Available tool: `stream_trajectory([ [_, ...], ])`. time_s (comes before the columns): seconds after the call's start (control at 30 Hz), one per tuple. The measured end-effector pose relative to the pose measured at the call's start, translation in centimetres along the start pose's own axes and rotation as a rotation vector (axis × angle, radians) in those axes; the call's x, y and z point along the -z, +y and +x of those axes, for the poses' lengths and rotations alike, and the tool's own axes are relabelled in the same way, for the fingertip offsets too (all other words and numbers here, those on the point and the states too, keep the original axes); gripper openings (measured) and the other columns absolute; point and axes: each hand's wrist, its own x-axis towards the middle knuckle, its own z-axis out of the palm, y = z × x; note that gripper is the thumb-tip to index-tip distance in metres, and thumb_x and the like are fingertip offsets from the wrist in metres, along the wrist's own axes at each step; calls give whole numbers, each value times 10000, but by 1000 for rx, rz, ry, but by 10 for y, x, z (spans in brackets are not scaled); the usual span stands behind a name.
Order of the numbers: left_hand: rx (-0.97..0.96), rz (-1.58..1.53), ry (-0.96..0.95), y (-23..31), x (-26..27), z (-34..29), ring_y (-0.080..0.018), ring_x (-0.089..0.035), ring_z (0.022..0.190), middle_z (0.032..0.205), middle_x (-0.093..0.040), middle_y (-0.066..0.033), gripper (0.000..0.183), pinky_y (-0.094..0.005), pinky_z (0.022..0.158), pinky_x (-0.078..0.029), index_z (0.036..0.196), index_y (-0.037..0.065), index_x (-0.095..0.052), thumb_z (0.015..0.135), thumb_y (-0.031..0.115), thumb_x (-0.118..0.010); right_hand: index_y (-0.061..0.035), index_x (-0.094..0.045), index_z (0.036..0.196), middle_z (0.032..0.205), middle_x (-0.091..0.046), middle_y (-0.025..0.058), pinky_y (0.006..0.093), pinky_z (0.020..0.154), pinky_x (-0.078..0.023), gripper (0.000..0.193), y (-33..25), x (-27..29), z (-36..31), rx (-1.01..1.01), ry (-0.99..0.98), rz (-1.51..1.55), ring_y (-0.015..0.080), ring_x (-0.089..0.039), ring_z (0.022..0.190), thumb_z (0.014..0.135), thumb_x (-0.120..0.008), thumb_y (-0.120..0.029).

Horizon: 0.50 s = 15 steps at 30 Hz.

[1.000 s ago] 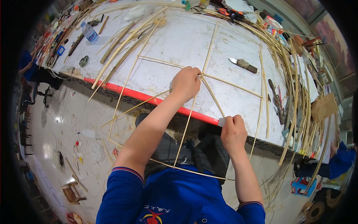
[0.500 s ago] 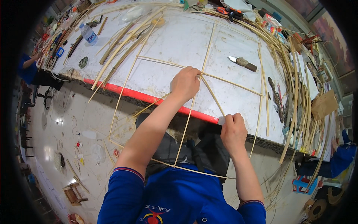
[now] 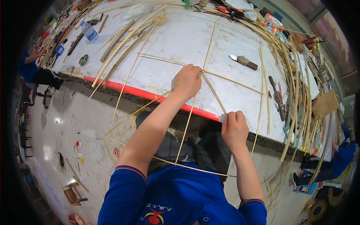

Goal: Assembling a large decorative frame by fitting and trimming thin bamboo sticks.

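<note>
A large frame of thin bamboo strips (image 3: 232, 82) lies partly on the white-topped table and reaches over its edge toward my lap. My left hand (image 3: 187, 80) is closed at the crossing of the strips, its fingertips pinching there; what exactly they grip is partly hidden. From that crossing a slanting bamboo strip (image 3: 214, 92) runs down to the right. My right hand (image 3: 235, 129) pinches its near end at the table edge. Another slanting strip (image 3: 152, 101) comes out beneath my left wrist toward the lower left. A short knife (image 3: 243, 62) with a wrapped handle lies on the table right of the crossing.
Bundled bamboo strips (image 3: 296, 93) line the right side, beside dark pliers-like tools (image 3: 276, 97). More bamboo pieces (image 3: 123, 54) and a water bottle (image 3: 89, 33) are at the left. A red strip (image 3: 131, 92) runs along the table edge. A person in blue (image 3: 343, 153) is at the far right.
More of the slanting strip now shows at the lower left, reaching farther out from under my left arm. My hands have hardly moved. The person at far right has shifted.
</note>
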Motion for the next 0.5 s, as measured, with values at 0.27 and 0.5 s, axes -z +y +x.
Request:
stream_trajectory([
  [0.27,16,-22,-34,-10,-4,2,-364,-669,1010,1024,-692,-146,219,-481,853,-556,1063,68,-734,860,92,-657,-62,-574,895,931,-550,150,456,648,-564,156,-2,-1,4,-67,4,14,339,-622,881,845,-713,-110],
  [0.5,47,26,-102,2,0,5,-313,-684,928,995,-686,-132,210,-425,818,-548,1096,43,-711,902,105,-659,-47,-576,912,926,-550,152,459,653,-569,157,5,-3,2,-104,50,45,340,-626,875,856,-707,-113],
])
